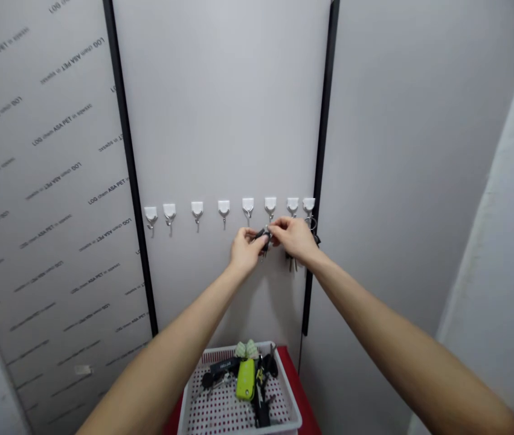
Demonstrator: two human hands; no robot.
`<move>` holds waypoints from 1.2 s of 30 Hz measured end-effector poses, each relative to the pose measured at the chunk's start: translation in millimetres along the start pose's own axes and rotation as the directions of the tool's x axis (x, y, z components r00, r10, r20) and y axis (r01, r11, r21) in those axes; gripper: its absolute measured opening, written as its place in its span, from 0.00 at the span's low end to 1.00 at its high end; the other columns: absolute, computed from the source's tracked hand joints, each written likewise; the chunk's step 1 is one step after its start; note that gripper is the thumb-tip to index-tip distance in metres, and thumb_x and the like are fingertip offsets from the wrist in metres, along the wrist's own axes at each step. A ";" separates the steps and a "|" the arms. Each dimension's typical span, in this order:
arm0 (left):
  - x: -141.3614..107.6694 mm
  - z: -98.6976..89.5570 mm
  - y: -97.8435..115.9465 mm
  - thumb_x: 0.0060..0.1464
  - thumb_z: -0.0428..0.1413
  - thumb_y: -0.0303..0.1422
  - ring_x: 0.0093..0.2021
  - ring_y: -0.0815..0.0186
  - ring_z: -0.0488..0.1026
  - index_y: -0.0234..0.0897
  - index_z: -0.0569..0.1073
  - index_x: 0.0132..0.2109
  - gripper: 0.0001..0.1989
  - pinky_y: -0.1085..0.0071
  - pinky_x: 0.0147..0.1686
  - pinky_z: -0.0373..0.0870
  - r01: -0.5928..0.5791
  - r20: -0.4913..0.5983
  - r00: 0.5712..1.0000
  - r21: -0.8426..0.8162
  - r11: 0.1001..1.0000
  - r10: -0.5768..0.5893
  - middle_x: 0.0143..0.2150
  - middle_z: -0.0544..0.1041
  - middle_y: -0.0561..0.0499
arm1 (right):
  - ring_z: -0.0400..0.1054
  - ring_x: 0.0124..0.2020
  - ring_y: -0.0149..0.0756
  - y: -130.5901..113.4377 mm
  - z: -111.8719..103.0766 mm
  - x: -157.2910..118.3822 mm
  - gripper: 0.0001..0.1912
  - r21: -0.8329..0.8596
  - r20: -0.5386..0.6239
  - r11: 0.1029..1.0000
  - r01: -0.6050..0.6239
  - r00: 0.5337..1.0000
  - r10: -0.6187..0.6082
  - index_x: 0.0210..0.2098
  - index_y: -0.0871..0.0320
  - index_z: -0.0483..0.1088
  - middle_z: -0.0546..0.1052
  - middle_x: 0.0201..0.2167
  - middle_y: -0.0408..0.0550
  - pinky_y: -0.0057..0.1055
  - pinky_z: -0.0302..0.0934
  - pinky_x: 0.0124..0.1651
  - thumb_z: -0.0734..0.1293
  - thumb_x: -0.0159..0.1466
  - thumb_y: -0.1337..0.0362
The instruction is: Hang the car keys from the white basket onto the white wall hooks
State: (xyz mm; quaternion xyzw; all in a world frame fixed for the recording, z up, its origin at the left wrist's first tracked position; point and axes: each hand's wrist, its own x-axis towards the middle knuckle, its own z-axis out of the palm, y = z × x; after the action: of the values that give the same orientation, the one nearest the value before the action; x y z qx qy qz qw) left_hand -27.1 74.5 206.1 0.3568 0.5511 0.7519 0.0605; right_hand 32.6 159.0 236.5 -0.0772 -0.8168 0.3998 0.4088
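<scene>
A bunch of keys (266, 237) with dark parts is held between both hands, just below a white adhesive hook (270, 204). My left hand (244, 249) is closed on the bunch from the left, thumb on top. From the right, my right hand (293, 237) pinches its upper end near the metal hook; whether the ring touches the hook cannot be made out. Other keys (293, 264) hang partly hidden behind my right hand. At the far right hook (308, 205), a ring with a dark key hangs beside my wrist.
More white hooks (197, 208) run in a row leftward across the pale panel (224, 109). Below, a white perforated basket (184, 411) on a red surface (304, 402) holds several keys, a lime-green key fob (245, 379) and a light green bow (246, 349). Black strips (132, 163) edge the panel.
</scene>
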 end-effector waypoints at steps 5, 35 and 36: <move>31.0 17.9 2.1 0.39 0.51 0.30 0.18 0.74 0.64 0.32 0.61 0.29 0.08 0.74 0.23 0.63 0.037 -0.150 0.989 0.162 0.986 -0.013 0.22 0.67 0.53 | 0.60 0.13 0.24 -4.7 -9.8 27.3 0.04 -0.144 -0.146 0.990 -0.008 0.989 -0.013 0.21 0.63 0.65 0.65 0.11 0.40 0.22 0.56 0.18 0.59 0.46 0.71; -148.4 -122.0 -183.7 0.40 0.47 0.27 0.39 0.64 0.64 0.33 0.66 0.38 0.14 0.69 0.40 0.58 0.109 0.051 0.947 0.879 0.464 -0.317 0.38 0.69 0.46 | 0.59 0.38 0.37 157.0 93.9 -163.9 0.12 -0.633 0.513 0.753 0.180 0.826 0.234 0.34 0.59 0.65 0.69 0.35 0.51 0.30 0.50 0.40 0.55 0.52 0.68; -148.0 -122.3 -185.3 0.41 0.46 0.28 0.38 0.65 0.64 0.34 0.67 0.38 0.13 0.70 0.39 0.58 0.105 0.071 0.940 0.871 0.481 -0.333 0.37 0.70 0.47 | 0.60 0.38 0.37 157.0 95.5 -162.8 0.12 -0.637 0.505 0.752 0.167 0.828 0.244 0.34 0.60 0.64 0.69 0.34 0.51 0.30 0.50 0.39 0.55 0.52 0.68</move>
State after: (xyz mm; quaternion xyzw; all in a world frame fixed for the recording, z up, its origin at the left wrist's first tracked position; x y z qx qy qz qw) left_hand -47.7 -21.8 -41.9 0.3504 0.8795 0.3200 0.0361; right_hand 37.8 133.8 -7.7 -0.1128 -0.9846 0.1000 0.0889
